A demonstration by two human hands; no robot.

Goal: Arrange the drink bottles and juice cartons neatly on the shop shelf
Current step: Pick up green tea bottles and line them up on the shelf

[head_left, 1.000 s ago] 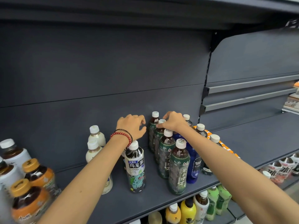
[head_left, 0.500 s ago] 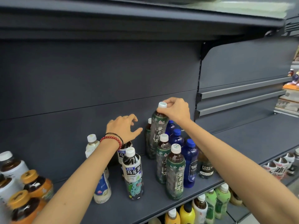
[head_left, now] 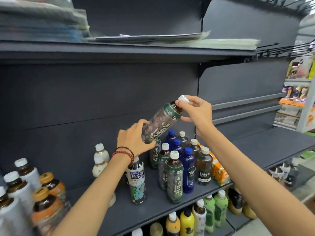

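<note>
With right hand point(head_left: 198, 113) pinching cap point(head_left: 183, 99) and left hand point(head_left: 134, 138) gripping base, straighten tilted tea bottle point(head_left: 162, 121), then set upright beside matching green bottles point(head_left: 174, 178).

The one camera sat on the person's head and faced forward at the dark shelf point(head_left: 153, 212), so near that both hands reached it. The left hand point(head_left: 134, 140) lay along a line from 7 o'clock and the right hand point(head_left: 197, 113) from 5 o'clock, both on the tilted tea bottle point(head_left: 160, 123) near the centre. The upper shelf point(head_left: 119, 51) crossed at 12 o'clock, blurred.
</note>
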